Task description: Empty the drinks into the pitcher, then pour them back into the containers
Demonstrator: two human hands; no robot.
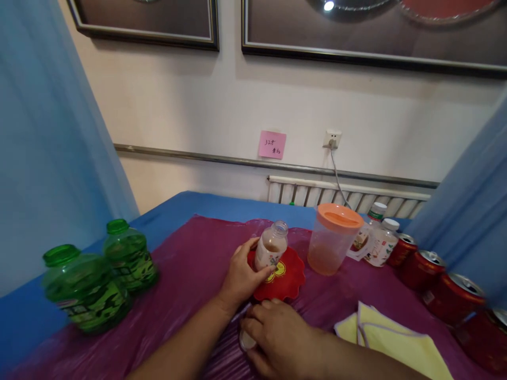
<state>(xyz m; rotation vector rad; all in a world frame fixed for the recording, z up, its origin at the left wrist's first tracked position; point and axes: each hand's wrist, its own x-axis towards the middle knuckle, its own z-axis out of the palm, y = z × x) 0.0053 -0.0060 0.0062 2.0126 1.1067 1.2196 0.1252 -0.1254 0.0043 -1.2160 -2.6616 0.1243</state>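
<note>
My left hand (245,274) is wrapped round a small clear plastic bottle (269,250). It has a floral label, brownish contents and an uncapped neck, and tilts slightly over a red scalloped dish (291,274) with a yellow emblem. Just in front of that dish, low over the table, my right hand (277,330) curls round a pale round thing (247,340). Only its edge shows under the fingers, so its kind stays unclear. Right of the dish stands a clear pitcher (327,248) with an orange lid and a little brownish liquid.
Two green bottles (87,290) stand at left. White-capped bottles (382,245) and several red cans (451,298) line the right side. Yellow cloths (396,338) lie nearer me. Purple plastic sheeting (190,264) covers the blue table (198,200); a radiator (356,195) is behind.
</note>
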